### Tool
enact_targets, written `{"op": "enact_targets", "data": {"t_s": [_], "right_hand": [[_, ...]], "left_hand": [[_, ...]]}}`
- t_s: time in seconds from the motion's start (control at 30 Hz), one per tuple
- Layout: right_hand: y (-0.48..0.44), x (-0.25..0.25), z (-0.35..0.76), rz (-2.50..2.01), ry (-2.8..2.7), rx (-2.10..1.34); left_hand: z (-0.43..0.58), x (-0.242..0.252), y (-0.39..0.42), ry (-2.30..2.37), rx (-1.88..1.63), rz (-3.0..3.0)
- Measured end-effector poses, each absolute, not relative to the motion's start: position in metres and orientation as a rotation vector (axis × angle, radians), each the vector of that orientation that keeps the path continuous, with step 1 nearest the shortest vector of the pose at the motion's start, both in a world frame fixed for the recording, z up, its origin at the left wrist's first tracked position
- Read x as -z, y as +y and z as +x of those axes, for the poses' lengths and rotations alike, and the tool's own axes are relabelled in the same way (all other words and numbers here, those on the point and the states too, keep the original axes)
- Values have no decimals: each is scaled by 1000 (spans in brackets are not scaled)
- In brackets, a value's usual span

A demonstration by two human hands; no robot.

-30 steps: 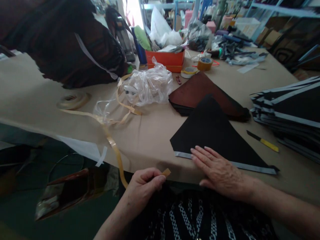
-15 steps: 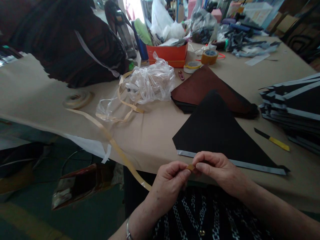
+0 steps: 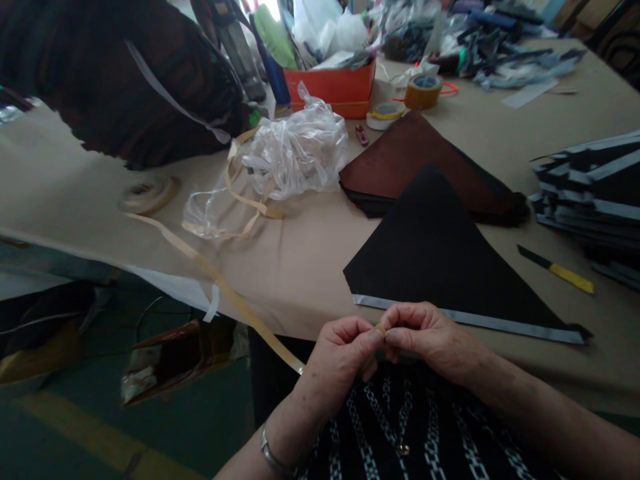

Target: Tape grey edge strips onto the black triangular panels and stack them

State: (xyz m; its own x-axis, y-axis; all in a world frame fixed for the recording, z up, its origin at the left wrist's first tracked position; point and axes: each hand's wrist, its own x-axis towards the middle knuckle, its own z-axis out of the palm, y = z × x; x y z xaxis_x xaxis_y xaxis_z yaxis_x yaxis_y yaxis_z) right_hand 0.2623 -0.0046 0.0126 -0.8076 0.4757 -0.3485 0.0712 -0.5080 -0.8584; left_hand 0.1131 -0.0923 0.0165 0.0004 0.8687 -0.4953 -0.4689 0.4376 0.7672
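Observation:
A long tan tape (image 3: 235, 303) runs from a roll (image 3: 149, 195) on the table down to my left hand (image 3: 345, 350), passing behind the wrist. My left hand pinches the tape's end between thumb and forefinger. Fingertips of my right hand (image 3: 425, 333) pinch the same end, close against the left ones; only a small bit of tape shows between them. Just beyond my hands lies a black triangular piece (image 3: 430, 247) with a grey strip (image 3: 510, 328) along its near edge.
Behind the black piece is a dark red piece (image 3: 395, 157). A yellow-handled cutter (image 3: 570, 277) and stacked black pieces (image 3: 600, 200) lie right. Clear plastic bag (image 3: 300, 150), orange box (image 3: 330, 90), tape rolls (image 3: 423, 91) stand farther back; a dark bundle (image 3: 150, 87) is left.
The view has shifted slightly, tilting down. My hands remain together at the tape's end, and the bit of tape between the fingertips has turned and shows less.

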Motion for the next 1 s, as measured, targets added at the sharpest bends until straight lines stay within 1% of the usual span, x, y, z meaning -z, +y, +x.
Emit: {"op": "enact_targets", "data": {"t_s": [0.47,1.0], "right_hand": [[-4,-15,262,-936,-1467,-2308],[-7,-17,261,-965,-1540,-2289]], "left_hand": [[114,-14,-89,1129,-1087,396],[112,-11,-92,1098,-1092,374]]}}
